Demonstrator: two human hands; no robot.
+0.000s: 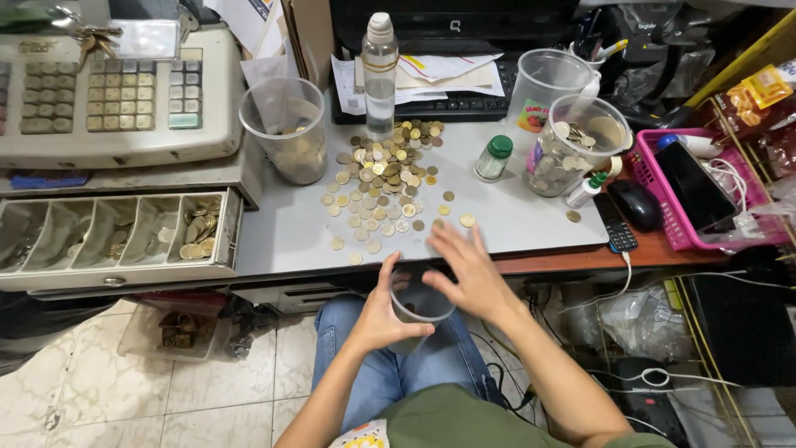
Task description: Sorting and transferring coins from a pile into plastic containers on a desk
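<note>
**Cup held at the table edge for the coins**

Cup (417,305) sits under the table (514,217) edge, left hand (377,319) gripping its side. Right hand (468,270), fingers spread open, hovers above. Coins (383,178) lie at 12 o'clock; better to keep the rim just beneath the edge while sweeping.

Bare forearms, blue jeans (390,365), olive-green top (464,419) w/ printed patch.

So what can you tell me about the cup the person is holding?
The cup is a small see-through plastic one, slightly cloudy, wider at its round rim than lower down. It looks empty, though its bottom is hidden. It is held upright just below the front edge of the table, over the person's lap. The left hand wraps around its side, thumb near the rim. The right hand hangs over the rim, fingers spread, near the loose coins on the table.
</note>
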